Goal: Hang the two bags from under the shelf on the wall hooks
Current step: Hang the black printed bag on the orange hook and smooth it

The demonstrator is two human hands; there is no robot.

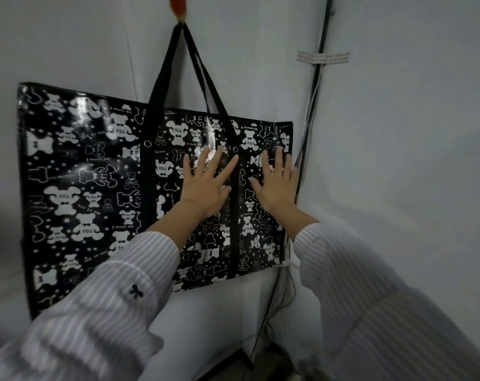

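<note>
A large glossy black bag (90, 182) printed with white bears hangs flat against the grey wall. Its two black straps (178, 67) run up to a red wall hook (177, 6) at the top edge of the view. My left hand (205, 182) lies flat on the bag's middle with the fingers spread. My right hand (276, 182) rests flat on the bag's right part, fingers straight, close to its right edge. Both arms wear striped sleeves. No second bag shows in this view.
The room corner (315, 133) lies just right of the bag, with several dark cables (311, 111) running down it under a strip of tape (323, 56). More cables and a dark object (233, 361) sit on the floor below.
</note>
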